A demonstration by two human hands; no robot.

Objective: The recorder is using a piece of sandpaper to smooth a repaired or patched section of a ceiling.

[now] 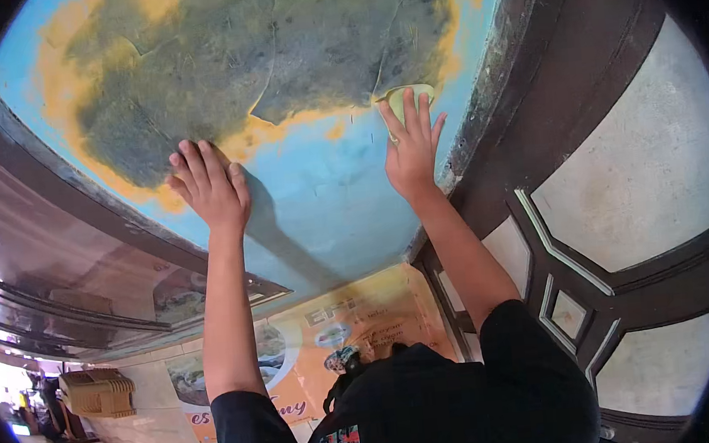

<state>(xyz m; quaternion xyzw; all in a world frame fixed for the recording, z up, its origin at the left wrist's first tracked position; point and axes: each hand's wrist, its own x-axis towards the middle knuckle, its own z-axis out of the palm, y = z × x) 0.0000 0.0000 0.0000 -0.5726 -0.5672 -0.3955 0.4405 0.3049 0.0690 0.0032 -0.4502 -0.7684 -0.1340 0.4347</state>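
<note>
Where the arms stretch forward: short black sleeves [255, 433], bare forearms well apart, open room between them.
Left hand [215, 191]: released, fingers extended close together, thumb out; tips at the lower left rim of the grey patch [193, 76].
Right hand [411, 165]: fingers straight and spread, flat over the pale yellow pad [399, 106]; thumb hidden, so I cannot tell whether it pinches.
Pale yellow pad: between fingers and blue surface [318, 183], at the grey patch's lower right rim.
Clear span: smooth blue between the hands; orange fringe around the grey.
Side edges: chipped dark border [497, 73] near the right hand; brown frame [85, 188] slanting along the left.
Beyond: panelled door [633, 158] right, orange poster [325, 374] below, tan crates [97, 393] far left.
</note>
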